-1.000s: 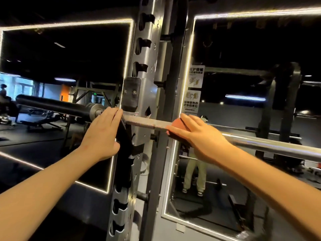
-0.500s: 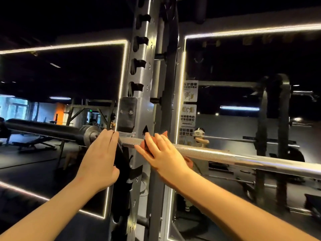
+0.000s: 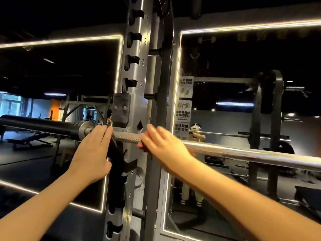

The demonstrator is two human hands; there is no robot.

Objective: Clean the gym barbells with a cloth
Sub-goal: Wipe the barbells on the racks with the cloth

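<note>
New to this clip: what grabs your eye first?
The long barbell crossing the whole frame, dark sleeve at left, bright knurled shaft at right, seated in the grey rack upright at centre. Two bare hands lie on it: the left hand by the collar left of the upright, the right hand, blurred, over the shaft just right of it. Glowing light strips edge the mirrors behind.
</note>
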